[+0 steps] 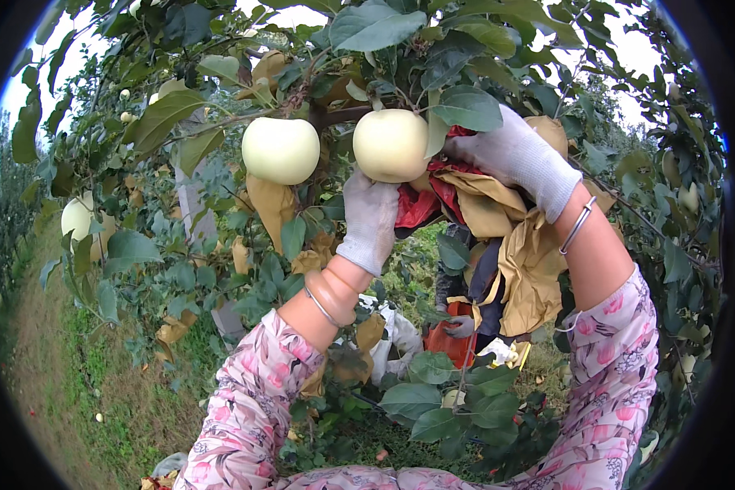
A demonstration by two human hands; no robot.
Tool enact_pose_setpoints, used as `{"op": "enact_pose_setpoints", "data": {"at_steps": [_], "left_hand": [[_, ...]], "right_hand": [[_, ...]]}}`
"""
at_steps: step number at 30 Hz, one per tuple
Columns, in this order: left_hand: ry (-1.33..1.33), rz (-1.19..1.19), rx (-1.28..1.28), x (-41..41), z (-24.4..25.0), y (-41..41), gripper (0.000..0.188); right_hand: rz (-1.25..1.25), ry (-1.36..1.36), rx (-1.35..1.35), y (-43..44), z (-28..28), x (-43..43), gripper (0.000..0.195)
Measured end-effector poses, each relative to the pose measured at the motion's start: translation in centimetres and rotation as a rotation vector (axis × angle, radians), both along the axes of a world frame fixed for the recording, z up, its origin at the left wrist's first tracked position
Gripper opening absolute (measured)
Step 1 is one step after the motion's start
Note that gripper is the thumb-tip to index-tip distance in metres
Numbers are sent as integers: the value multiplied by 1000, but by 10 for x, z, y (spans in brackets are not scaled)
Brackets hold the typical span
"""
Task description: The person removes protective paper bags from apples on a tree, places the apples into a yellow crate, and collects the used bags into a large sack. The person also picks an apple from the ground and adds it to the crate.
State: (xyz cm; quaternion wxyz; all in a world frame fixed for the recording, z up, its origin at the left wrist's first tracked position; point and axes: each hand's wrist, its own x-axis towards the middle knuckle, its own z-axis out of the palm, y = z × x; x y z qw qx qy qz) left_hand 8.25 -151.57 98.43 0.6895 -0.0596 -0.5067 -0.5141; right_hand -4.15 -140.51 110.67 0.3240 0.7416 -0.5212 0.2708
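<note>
My right hand (pixel 514 153), in a white knit glove, grips a bunch of torn brown paper fruit bags (pixel 530 269) with dark inner faces. Red inner liner (pixel 419 207) shows between my two hands. My left hand (pixel 370 214), also gloved, is raised just under a pale yellow apple (pixel 391 146) and beside the red liner; its fingertips are hidden, so its grip is unclear. To the left hangs a second pale apple (pixel 280 150), uncovered, on the same branch. A brown paper bag (pixel 272 208) hangs below that one.
Leafy branches (pixel 465 110) surround my hands. More pale apples (pixel 78 217) hang at left. A concrete post (pixel 195 202) stands behind the leaves. Beyond the foliage, another person's gloved hand (pixel 460 326) is by a red container (pixel 447 343), near a white sack (pixel 395 337).
</note>
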Motion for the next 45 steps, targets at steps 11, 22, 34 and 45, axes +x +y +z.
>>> {"op": "enact_pose_setpoints", "data": {"at_steps": [11, 22, 34, 45], "left_hand": [[-209, 677, -440, -10, -21, -78, 43], [-416, 325, -141, -2, -53, -35, 34], [-118, -264, 193, 83, -120, 137, 45], [-183, -432, 149, 162, -148, 141, 84]], "right_hand": [[-194, -302, -21, 26, -16, -34, 29], [-92, 132, -44, 47, -48, -1, 19], [404, -167, -60, 76, -150, 82, 38], [528, -646, 82, 56, -217, 161, 29]]}}
